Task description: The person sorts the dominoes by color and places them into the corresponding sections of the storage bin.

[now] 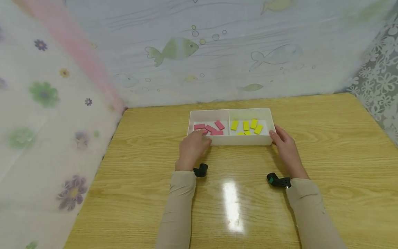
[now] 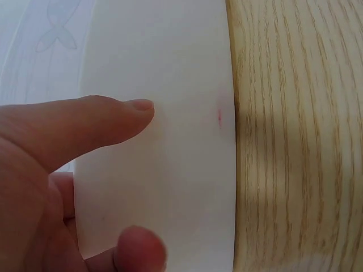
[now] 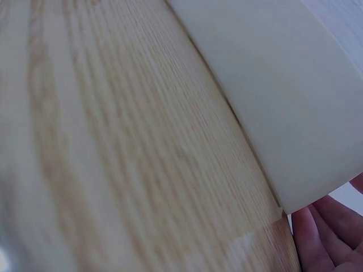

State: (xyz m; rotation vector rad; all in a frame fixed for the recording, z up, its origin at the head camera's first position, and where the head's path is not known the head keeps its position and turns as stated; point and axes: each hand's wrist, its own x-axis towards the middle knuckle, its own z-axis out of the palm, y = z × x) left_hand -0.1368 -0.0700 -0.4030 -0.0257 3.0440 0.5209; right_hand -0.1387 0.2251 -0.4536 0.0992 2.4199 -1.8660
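Note:
A white two-compartment box (image 1: 242,140) stands near the back of the table. Pink-red rectangular tiles (image 1: 219,125) lie in its left compartment and yellow ones (image 1: 246,125) in the right; the front wall partly covers some. At the front left corner my left hand (image 1: 192,147) grips the wall, fingers over the rim beside the pink-red tiles. The left wrist view has that thumb (image 2: 122,116) against the outer face of the box wall (image 2: 181,170). My right hand (image 1: 286,147) holds the front right corner, thumb at the rim; in the right wrist view its fingers (image 3: 326,238) lie along the end wall.
The wooden table (image 1: 140,193) reflects a bright light patch in front of the box. Patterned cloth (image 1: 224,69) with fish hangs behind it, and flowered cloth (image 1: 43,145) hangs at the left. Both wrists wear small black cameras (image 1: 202,170).

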